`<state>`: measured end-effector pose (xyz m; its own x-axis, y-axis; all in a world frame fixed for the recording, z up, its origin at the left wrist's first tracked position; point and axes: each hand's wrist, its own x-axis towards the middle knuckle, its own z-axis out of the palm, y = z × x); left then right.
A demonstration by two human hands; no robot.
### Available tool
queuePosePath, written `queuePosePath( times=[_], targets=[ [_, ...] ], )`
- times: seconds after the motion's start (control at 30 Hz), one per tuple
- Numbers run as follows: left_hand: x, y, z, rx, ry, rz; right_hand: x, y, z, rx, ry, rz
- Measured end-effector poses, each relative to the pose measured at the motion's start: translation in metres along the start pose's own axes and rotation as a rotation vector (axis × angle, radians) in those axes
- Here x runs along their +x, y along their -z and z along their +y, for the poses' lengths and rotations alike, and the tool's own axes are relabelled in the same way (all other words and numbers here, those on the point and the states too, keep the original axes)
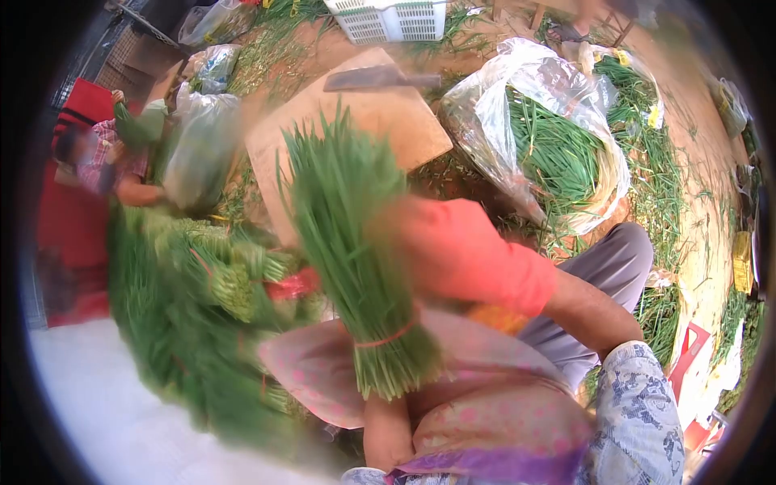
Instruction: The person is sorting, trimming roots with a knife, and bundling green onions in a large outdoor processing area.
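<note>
A tall bunch of green chives (347, 234), tied low down with a red band (386, 333), stands tilted in front of my body. My right hand (408, 234), in an orange-red glove, is closed at the upper right side of the bunch, its fingers blurred by motion. The left forearm (386, 432) rises from the bottom edge behind the cut stem ends. Those stems hide my left hand. Below the bunch lies the stained apron (501, 420) over my lap.
A wooden board (271, 153) bears a cleaver (364, 78). To its right, an opened plastic bag (517, 69) holds loose chives. Tied bunches (186, 339) are heaped at left. Another person (101, 153) sits far left beside a full bag (202, 145). A white crate (388, 20) stands behind.
</note>
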<state>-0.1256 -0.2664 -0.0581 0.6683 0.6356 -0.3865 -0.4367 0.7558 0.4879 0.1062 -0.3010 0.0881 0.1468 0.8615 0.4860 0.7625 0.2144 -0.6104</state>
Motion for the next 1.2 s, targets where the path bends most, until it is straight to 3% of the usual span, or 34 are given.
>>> queuePosePath(
  times=[0.1, 0.2, 0.27, 0.3, 0.4, 0.53, 0.6, 0.87, 0.93, 1.07, 1.2],
  targets=[
    [-0.005, 0.003, 0.003, 0.087, 0.008, 0.030, -0.010, -0.016, 0.001, -0.071, 0.060, -0.184],
    [-0.011, 0.003, 0.004, 0.190, 0.024, 0.096, -0.020, -0.023, 0.008, -0.026, -0.088, -0.263],
    [-0.011, 0.007, 0.003, 0.212, 0.037, 0.103, -0.019, -0.022, 0.008, 0.020, -0.127, -0.167],
    [-0.006, 0.015, 0.003, 0.120, 0.039, -0.002, -0.016, -0.019, 0.009, 0.038, -0.147, -0.114],
    [-0.002, 0.034, 0.000, -0.168, 0.166, 0.019, 0.003, -0.017, 0.016, 0.333, -0.373, 0.012],
    [0.015, 0.058, 0.002, -0.059, 0.129, -0.245, 0.022, -0.008, 0.029, 0.560, -0.632, -0.150],
    [0.008, 0.059, -0.009, -0.129, 0.077, -0.226, 0.025, -0.011, 0.039, 0.648, -0.663, -0.222],
    [0.000, 0.034, -0.002, 0.055, 0.018, -0.048, 0.036, -0.004, 0.031, 0.499, -0.702, -0.423],
    [0.000, 0.032, -0.001, 0.106, 0.010, -0.028, 0.035, -0.008, 0.033, 0.513, -0.689, -0.413],
    [-0.003, 0.023, 0.003, 0.160, -0.001, 0.005, 0.024, -0.025, 0.044, 0.403, -0.409, -0.277],
    [-0.005, 0.019, 0.002, 0.219, -0.042, 0.005, 0.022, -0.022, 0.037, 0.427, -0.498, -0.313]
  ],
)
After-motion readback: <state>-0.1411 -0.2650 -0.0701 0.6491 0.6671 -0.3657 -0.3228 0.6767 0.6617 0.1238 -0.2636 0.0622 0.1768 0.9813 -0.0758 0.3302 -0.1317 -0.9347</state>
